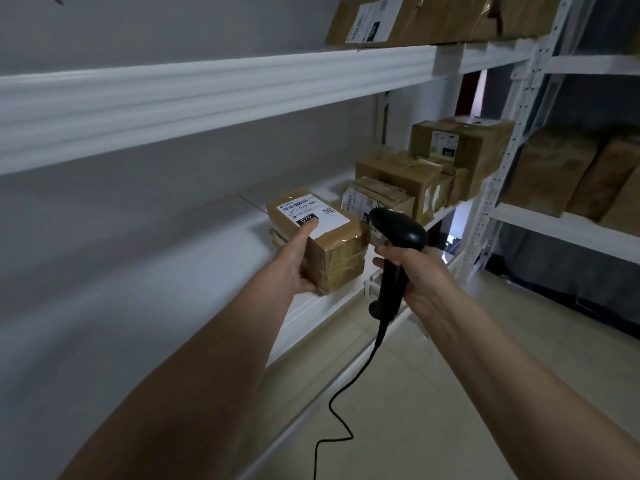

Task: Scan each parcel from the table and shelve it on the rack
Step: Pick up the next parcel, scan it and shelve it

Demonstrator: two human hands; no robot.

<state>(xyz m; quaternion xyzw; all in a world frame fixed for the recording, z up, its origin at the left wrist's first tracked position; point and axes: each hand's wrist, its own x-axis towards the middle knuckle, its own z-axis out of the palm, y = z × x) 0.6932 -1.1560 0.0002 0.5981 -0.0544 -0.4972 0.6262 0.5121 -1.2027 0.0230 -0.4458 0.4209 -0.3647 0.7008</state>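
My left hand [300, 258] grips a small brown taped parcel [332, 251] with a white shipping label on top, thumb pressed on the label. The parcel is over the middle shelf [249, 244] of the white rack, near its front edge; whether it touches the board I cannot tell. My right hand [415, 271] holds a black corded barcode scanner [398, 244] by its handle, just right of the parcel, head pointing away toward the shelf. Its cable [341, 420] hangs down to the floor.
Several brown parcels [426, 174] stand further right on the same shelf. More parcels [415, 20] lie on the upper shelf. A second rack [568, 230] to the right holds large brown packages. Perforated white uprights [502, 174] separate the racks. Tiled floor lies below.
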